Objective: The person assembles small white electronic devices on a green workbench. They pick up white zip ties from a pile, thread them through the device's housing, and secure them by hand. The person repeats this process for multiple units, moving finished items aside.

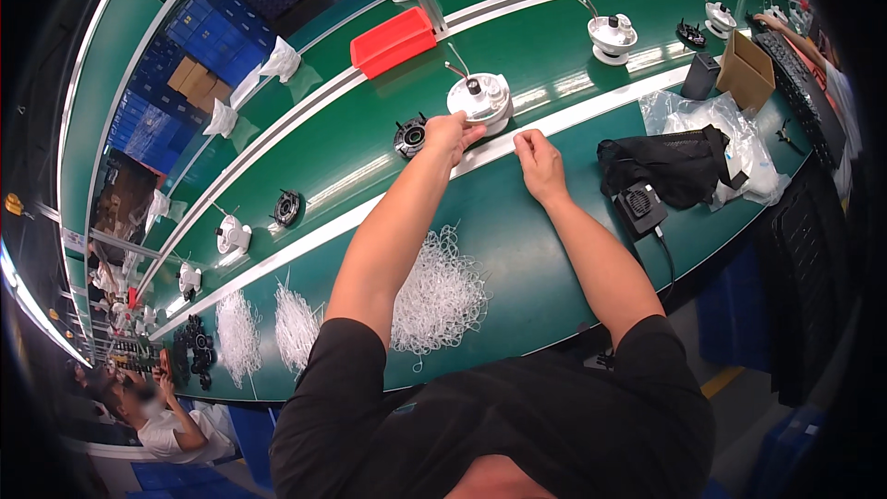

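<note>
A white round housing (494, 109) with a dark cylinder and upright wires on top stands on the green line at the rail. My left hand (445, 137) reaches to its near left edge, fingers closed against it; the housing and wrist partly hide the fingertips. Left of that hand lies a black round part (408, 137) with prongs, partly covered by it. My right hand (540, 164) is held just right of the housing, apart from it, over the near side of the rail. Its fingers are curled together, and what they may hold is hidden.
Piles of white cable ties or loops (442, 300) lie on the near bench. A black mesh bag (661, 164), small black fan device (639, 208), clear plastic bags (753, 152) and a cardboard box (745, 69) sit right. A red bin (393, 42) stands beyond; more white housings (612, 39) line the belt.
</note>
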Motion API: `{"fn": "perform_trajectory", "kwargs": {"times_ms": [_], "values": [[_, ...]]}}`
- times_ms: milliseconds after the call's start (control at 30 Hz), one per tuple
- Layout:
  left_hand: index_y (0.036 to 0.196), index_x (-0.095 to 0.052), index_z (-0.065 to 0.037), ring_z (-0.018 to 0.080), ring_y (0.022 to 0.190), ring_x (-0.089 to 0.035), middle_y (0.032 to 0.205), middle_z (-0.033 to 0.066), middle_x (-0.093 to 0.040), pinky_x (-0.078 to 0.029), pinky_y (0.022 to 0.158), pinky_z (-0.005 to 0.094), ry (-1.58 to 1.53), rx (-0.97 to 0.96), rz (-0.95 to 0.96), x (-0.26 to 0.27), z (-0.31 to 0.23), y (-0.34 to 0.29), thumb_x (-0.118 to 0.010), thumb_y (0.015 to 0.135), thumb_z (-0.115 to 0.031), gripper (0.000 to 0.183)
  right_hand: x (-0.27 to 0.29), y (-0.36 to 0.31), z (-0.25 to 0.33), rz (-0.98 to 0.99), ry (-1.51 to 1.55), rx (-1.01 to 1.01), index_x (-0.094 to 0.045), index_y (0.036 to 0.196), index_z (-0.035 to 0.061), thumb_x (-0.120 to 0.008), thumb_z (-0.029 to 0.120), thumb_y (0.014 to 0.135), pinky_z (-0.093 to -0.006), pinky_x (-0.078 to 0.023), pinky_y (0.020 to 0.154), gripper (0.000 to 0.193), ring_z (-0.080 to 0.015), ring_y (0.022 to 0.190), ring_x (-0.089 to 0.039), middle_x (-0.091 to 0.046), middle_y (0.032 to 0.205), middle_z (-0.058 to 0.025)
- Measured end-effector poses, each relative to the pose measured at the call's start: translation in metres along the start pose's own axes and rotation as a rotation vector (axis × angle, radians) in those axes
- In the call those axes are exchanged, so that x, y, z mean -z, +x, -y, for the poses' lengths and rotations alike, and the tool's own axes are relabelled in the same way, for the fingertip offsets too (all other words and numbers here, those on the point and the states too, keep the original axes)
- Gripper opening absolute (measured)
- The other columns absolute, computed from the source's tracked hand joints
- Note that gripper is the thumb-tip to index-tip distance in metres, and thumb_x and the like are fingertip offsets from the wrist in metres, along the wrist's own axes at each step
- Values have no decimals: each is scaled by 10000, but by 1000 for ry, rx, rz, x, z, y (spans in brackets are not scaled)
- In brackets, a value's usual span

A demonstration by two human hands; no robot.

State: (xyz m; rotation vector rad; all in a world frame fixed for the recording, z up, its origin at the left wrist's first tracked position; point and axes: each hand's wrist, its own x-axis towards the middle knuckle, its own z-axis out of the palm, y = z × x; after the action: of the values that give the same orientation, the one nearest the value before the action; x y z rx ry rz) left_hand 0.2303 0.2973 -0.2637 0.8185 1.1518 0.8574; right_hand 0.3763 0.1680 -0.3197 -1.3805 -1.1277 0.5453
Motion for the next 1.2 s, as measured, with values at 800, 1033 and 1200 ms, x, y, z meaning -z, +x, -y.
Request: {"fn": "perform_trajectory", "kwargs": {"times_ms": [800, 1033, 1200], "values": [[855, -643, 0, 150, 648, -613, 764, 66, -637, -503, 612, 287, 1127, -86, 20, 181, 80, -370, -829, 741, -74, 230, 0, 9, -23, 140, -24, -54, -689, 1081, 52, -682, 236, 937, -215, -479, 744, 234, -70, 831, -586, -658, 928, 14], [877, -634, -25, 240, 710, -644, 801, 95, -621, -513, 625, 344, 1193, -191, -19, 184, 112, -384, -777, 768, -46, 180, 0, 5, -20, 164, -62, -33, -682, 1052, 34, -669, 205, 942, -226, -489, 769, 203, -72, 824, -590, -660, 921, 9], [857, -622, -21, 182, 672, -621, 781, 70, -608, -495, 616, 307, 1147, -215, 71, 189, 106, -386, -731, 820, -19, 115, -1, 4, -22, 167, -56, 1, -676, 1036, 22, -666, 190, 943, -223, -483, 752, 192, -70, 792, -579, -654, 886, 3]]}}
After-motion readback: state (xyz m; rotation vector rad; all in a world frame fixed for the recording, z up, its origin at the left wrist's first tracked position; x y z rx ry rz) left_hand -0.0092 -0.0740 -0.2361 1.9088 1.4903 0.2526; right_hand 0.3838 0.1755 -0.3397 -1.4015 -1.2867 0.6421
